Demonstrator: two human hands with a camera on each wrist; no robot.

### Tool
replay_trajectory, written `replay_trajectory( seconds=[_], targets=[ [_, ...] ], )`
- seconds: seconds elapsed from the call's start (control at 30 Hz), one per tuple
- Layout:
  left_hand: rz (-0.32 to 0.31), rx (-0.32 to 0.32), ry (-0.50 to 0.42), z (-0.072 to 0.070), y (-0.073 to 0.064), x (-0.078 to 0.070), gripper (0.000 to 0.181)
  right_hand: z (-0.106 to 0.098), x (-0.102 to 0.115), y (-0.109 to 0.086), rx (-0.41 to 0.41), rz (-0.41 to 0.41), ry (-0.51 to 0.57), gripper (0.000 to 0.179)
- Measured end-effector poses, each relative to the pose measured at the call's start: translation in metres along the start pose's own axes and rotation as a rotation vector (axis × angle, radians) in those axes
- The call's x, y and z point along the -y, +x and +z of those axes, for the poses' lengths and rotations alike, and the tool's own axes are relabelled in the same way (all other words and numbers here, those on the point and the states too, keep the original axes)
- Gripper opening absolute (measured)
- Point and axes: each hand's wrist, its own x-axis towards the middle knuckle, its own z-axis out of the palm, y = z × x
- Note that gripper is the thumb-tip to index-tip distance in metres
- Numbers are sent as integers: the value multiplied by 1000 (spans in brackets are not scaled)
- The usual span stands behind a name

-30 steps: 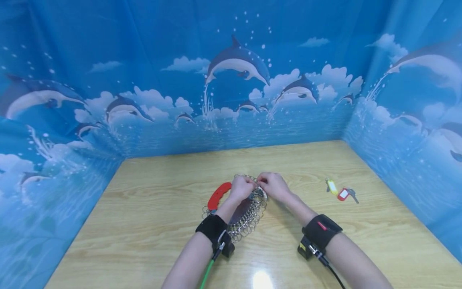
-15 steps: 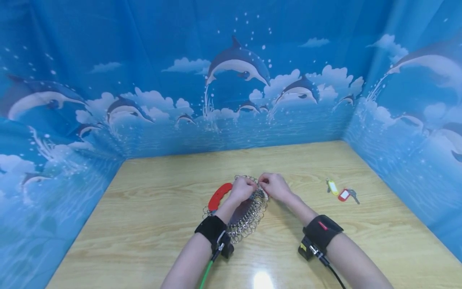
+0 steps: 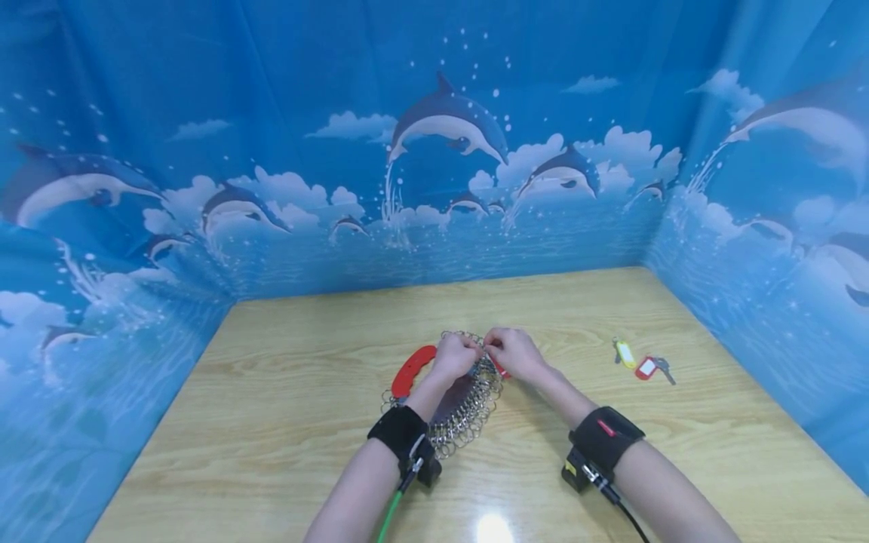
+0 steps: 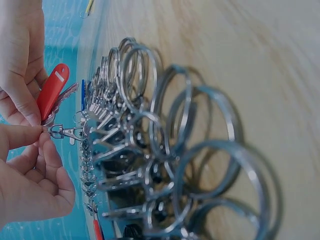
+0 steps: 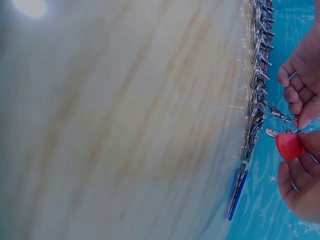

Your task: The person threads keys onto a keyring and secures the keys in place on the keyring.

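Observation:
A large key ring with a red handle [image 3: 414, 371] and many metal snap hooks with split rings [image 3: 468, 411] lies mid-table. Over its far side, my left hand [image 3: 456, 356] pinches the ring end of one snap hook [image 4: 65, 131] between thumb and finger. Right beside it, my right hand [image 3: 516, 353] holds a key [image 4: 65, 100] with a red tag [image 4: 52, 92], its fingertips at the same small ring. Fingers partly hide that ring, so whether the key is threaded on it cannot be told. A blue tag [image 5: 239, 195] sits at the bunch's edge.
Two tagged keys lie at the right of the wooden table [image 3: 285, 392]: one with a yellow tag [image 3: 625, 354], one with a red-framed tag [image 3: 646, 368]. A dolphin-print curtain [image 3: 434, 249] stands along the back and sides.
Both hands stay at nearly the same place. The tag below my right hand has turned, so its red side shows now where a pale side showed before.

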Motion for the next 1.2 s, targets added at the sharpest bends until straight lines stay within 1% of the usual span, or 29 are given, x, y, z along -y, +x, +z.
replay_trajectory(
  seconds=[0.1,0.2,0.3,0.47,0.57,0.63,0.7,0.77,0.87,0.97,1.07,1.2],
  targets=[
    [-6,-16,-13,1,0,1,8,0,0,0,1,-9,-16,4],
    [6,-23,-23,2,0,2,8,0,-1,1,-6,-10,-10,4],
    [11,9,-33,2,-1,4,9,1,-7,1,-20,-6,26,4],
    [28,77,-17,1,-2,5,11,3,-16,0,-36,29,100,4],
    [65,75,8,2,-2,4,12,3,-18,1,-34,40,114,4],
    [87,64,26,4,-2,4,12,3,-16,1,-26,43,122,4],
    [125,49,40,5,-1,5,10,2,-14,2,-22,36,123,4],
    [150,58,39,5,-1,6,10,2,-12,1,-19,32,122,4],
    [181,91,32,5,-2,6,10,1,-12,1,-15,36,124,3],
    [175,99,44,5,-2,6,12,1,-12,1,-9,45,120,4],
    [137,75,51,4,-2,5,11,2,-11,1,-8,36,108,4],
    [81,46,38,4,-2,4,9,2,-9,0,-9,20,87,4]
  ],
)
